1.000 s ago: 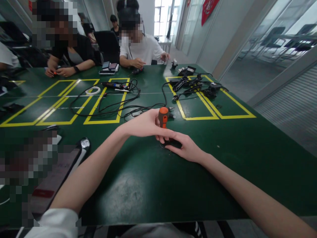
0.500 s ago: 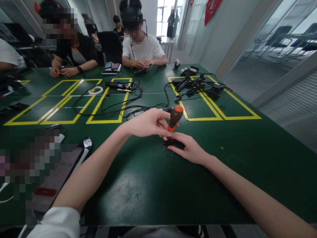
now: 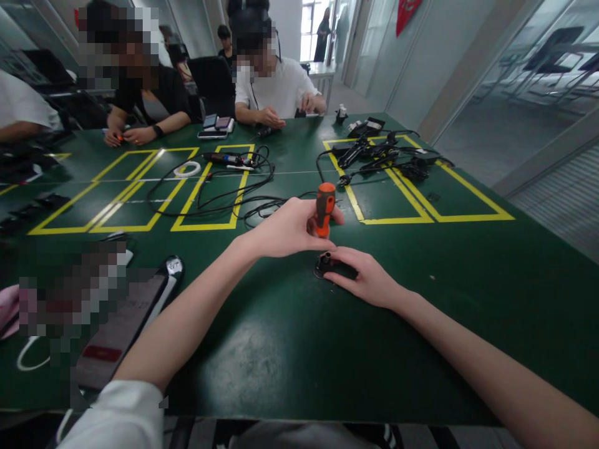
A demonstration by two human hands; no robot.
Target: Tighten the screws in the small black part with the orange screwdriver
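An orange and dark grey screwdriver handle [image 3: 325, 210] stands nearly upright at the fingers of my left hand [image 3: 294, 226], which are closed round it. Its lower end is hidden behind the thumb. Just below, a small black part [image 3: 322, 265] with a short upright post lies on the green table [image 3: 355, 362]. The thumb and fingers of my right hand [image 3: 367, 277] pinch this part from the right side. The left thumb tip is close above the right fingertips; whether they touch I cannot tell.
Black cables [image 3: 210, 202] and a white ring [image 3: 187, 169] lie beyond my left hand. More tangled black cords [image 3: 369, 153] rest at the far right. A phone [image 3: 121, 324] lies left of my left forearm. Two people sit across the table, their hands apart from mine.
My left hand has raised the screwdriver off the black part, uncovering its post, and the handle is more upright. Across the table, a person in white has lifted one hand.
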